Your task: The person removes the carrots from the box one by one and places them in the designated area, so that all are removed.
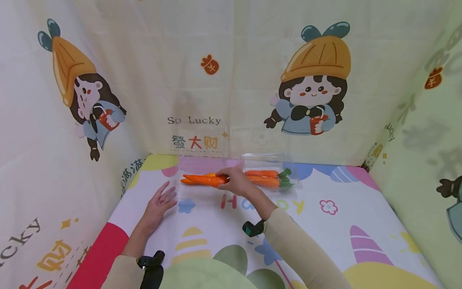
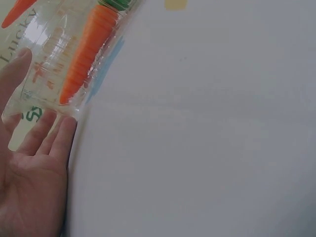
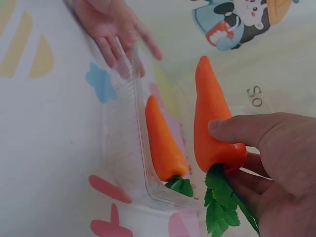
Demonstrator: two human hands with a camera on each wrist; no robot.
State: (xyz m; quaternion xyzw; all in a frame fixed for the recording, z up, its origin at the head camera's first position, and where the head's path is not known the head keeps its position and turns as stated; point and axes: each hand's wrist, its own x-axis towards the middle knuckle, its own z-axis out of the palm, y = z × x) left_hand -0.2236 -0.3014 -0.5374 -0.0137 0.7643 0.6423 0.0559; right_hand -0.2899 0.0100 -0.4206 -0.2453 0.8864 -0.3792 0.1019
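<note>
- Head view: right hand (image 1: 236,181) grips an orange carrot (image 1: 216,182) at its thick end, the narrow tip pointing left, above or within the left clear plastic box (image 1: 191,192).
- Head view: left hand (image 1: 159,205) lies near the left end of that box, fingers extended and loosely spread, holding nothing.
- Head view: just beside it on the right sits the right clear plastic box (image 1: 267,163), with carrots with green tops (image 1: 261,174) inside, their leaves toward the right.
- Head view: both boxes rest on a printed tablecloth (image 1: 306,224), in front of a backdrop cloth (image 1: 252,80) printed with cartoon figures and lettering; beige sleeves (image 1: 299,245) cover the forearms.
- Left wrist view: the left hand's palm shows, with its fingers straight and their tips at the end of the left box; touching or just short of it, I cannot tell. Through the plastic shows a second carrot (image 2: 90,54), its tip toward the hand.
- Right wrist view: the thumb presses the side of the held carrot while the fingers lie behind its thick end; its green leaves (image 3: 219,205) hang below. The second carrot lies in the left box, apart from the held one.
</note>
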